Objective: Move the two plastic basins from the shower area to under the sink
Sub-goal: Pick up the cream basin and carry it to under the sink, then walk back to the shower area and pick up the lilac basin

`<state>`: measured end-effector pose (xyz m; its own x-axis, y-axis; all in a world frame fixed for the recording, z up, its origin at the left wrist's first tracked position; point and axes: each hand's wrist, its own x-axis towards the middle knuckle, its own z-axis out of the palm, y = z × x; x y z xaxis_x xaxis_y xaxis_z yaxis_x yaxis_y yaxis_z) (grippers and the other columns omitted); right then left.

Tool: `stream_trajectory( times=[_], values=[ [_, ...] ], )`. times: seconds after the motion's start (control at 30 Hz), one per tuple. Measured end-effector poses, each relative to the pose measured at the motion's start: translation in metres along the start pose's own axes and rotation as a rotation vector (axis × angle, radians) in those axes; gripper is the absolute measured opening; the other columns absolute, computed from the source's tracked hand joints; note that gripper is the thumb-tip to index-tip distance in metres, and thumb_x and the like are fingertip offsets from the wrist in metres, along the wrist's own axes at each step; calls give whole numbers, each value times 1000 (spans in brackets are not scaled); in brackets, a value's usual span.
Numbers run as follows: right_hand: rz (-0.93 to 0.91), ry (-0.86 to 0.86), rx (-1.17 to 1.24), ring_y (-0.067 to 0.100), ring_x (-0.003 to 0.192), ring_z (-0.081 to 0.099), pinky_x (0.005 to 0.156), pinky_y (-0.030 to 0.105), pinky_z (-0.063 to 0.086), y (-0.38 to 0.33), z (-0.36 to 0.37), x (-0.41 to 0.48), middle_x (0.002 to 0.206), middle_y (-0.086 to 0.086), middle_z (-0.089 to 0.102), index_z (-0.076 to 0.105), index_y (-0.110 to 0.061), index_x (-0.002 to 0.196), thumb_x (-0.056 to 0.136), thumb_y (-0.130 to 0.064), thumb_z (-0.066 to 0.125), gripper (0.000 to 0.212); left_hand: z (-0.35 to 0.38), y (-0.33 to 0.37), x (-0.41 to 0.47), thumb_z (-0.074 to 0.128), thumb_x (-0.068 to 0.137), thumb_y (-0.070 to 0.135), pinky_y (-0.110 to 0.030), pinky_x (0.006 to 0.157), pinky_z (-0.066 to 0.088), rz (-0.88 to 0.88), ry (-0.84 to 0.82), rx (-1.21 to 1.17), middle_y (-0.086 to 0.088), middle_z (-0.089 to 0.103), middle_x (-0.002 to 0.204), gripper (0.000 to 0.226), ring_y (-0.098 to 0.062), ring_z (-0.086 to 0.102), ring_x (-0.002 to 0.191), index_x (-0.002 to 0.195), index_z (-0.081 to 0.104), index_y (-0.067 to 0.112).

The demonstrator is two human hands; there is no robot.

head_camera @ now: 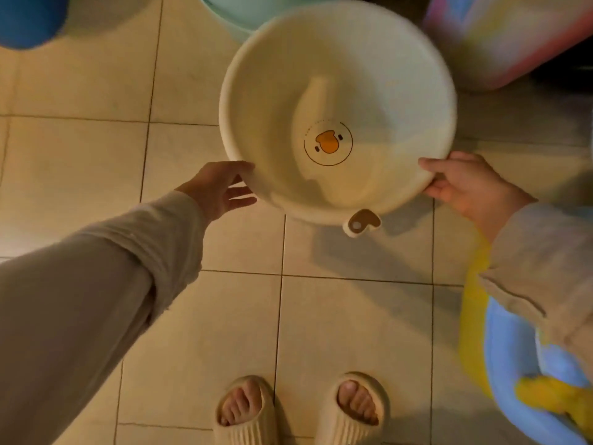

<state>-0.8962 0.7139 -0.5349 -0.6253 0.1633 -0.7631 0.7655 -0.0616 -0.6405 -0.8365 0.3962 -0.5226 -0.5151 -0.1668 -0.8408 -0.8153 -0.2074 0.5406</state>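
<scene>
A round cream plastic basin (378,75) with an orange duck print inside and a brown hanging tab on its near rim is held above the tiled floor, its shadow falling below it. My right hand (465,184) grips its right rim, thumb over the edge. At the basin's lower left rim, my left hand (221,191) touches it with fingers spread. A mint-green basin (231,11) shows partly behind the cream one at the top edge, mostly hidden.
Beige floor tiles (80,175) fill the view, with my two slippered feet at the bottom. A blue round object (29,20) sits top left. A pink and multicoloured container (507,36) stands top right. A blue and yellow plastic item (500,348) lies at the lower right.
</scene>
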Motion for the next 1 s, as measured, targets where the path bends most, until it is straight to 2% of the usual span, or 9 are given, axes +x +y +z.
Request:
stream_trajectory(
  times=[0.13,0.23,0.3,0.4,0.5,0.67,0.73,0.83,1.0],
  values=[
    [-12,23,34,30,114,59,92,47,51,-8,5,31,130,14,57,38,-6,139,85,3,59,59,8,13,30,56,86,6,-36,72,54,36,-1,32,-5,60,94,7,-24,61,85,86,54,13],
    [-10,-49,-18,24,98,63,78,41,58,-4,2,29,102,5,64,55,-10,112,88,-5,58,25,6,11,32,58,86,12,-37,77,54,43,-17,58,-5,62,94,4,-23,62,88,88,56,14],
    [12,-74,-51,26,98,62,82,45,55,-3,-1,12,101,1,62,54,-14,104,90,-17,58,15,1,7,17,61,86,20,-38,78,54,20,-23,70,-5,62,102,14,-24,63,95,98,57,13],
    [75,-25,-165,28,106,56,91,48,48,0,-7,-32,121,2,50,42,-11,132,91,-32,55,47,-11,-1,-29,60,86,28,-39,81,53,-46,-9,78,-5,61,107,28,-25,61,99,109,54,13],
    [128,52,-314,25,97,53,86,43,47,10,-21,-109,115,8,49,43,-10,133,93,-26,54,44,-31,-13,-107,56,89,23,-39,82,50,-168,-21,111,-6,63,106,14,-27,61,99,98,58,13],
    [309,10,-363,21,67,53,61,28,40,9,-56,-288,89,11,56,53,-11,113,94,-10,51,19,-78,-24,-290,49,92,16,-42,88,47,-276,47,114,-14,59,116,15,-33,56,107,101,57,8],
    [371,-21,-377,20,67,55,62,29,42,2,-69,-369,91,13,58,54,-12,99,94,-10,50,7,-98,-24,-371,45,94,14,-45,96,42,-342,73,109,-16,58,115,14,-33,55,106,95,58,8],
    [407,-70,-428,22,72,60,64,30,46,-3,-88,-478,100,17,61,56,-8,106,94,-11,51,14,-123,-25,-477,40,95,12,-45,98,39,-447,142,50,-14,59,102,21,-30,59,89,85,57,9],
    [430,-74,-475,25,77,63,65,31,49,-4,-105,-613,97,18,65,61,-4,106,92,-14,53,19,-145,-42,-595,39,95,11,-38,78,44,-546,191,20,-10,59,86,19,-25,55,76,100,55,2]
  ],
)
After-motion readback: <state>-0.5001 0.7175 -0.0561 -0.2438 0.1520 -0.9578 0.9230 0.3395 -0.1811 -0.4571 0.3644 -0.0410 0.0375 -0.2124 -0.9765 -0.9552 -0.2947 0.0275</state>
